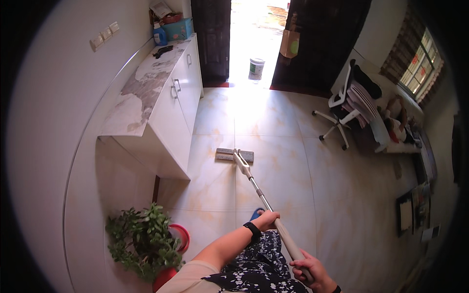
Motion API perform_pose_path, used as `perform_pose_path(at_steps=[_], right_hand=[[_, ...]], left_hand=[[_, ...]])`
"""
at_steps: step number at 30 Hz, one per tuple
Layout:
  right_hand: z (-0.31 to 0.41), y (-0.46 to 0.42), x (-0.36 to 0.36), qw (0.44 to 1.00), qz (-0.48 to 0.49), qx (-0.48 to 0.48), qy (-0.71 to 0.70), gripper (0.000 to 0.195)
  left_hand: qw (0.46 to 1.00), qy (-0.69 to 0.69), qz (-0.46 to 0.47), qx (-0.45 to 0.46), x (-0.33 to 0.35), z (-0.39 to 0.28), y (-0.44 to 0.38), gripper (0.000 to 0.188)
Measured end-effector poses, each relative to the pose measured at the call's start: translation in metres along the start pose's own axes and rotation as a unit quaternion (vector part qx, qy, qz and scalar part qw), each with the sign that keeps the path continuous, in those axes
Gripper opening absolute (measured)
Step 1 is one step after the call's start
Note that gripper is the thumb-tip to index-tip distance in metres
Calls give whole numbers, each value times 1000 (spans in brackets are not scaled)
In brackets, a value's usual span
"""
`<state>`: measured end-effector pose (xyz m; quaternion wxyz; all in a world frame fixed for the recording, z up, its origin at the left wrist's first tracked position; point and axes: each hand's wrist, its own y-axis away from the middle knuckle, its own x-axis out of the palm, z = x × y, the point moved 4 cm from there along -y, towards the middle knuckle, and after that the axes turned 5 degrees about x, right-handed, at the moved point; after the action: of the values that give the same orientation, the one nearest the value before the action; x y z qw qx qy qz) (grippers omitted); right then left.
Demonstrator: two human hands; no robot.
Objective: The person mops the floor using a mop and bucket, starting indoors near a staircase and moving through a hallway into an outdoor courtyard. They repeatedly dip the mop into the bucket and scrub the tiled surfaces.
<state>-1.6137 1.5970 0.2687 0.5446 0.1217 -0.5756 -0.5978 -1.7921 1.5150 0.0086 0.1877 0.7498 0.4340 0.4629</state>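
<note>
A flat mop (242, 164) lies across my view, its handle running from lower right up towards the middle. Its grey pad (224, 154) rests flat on the tiled floor (271, 179), a little right of a white cabinet. My left hand (268, 219), with a black band on the wrist, grips the pole at the lower end of its metal section. Further down, my right hand (309, 269) is wrapped around the end of the beige grip (288, 240). Below my left hand a blue slipper (257, 213) shows on my foot.
Left stands the white cabinet (172, 128) with a marbled top, bearing a blue detergent bottle (159, 35) and a box (178, 29). A leafy potted plant (144, 238) is at lower left. A wheeled office chair (346, 110) stands right. Beyond the open doorway sits a bucket (256, 67).
</note>
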Motion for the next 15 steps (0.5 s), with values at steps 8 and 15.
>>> perform_pose_path(at_steps=[8, 15], right_hand=[[244, -125, 49, 995, 0, 0, 96, 49], [419, -224, 113, 996, 4, 26, 80, 44]], left_hand=[[1000, -17, -21, 8, -7, -227, -154, 15], [999, -23, -39, 11, -23, -401, -267, 16]])
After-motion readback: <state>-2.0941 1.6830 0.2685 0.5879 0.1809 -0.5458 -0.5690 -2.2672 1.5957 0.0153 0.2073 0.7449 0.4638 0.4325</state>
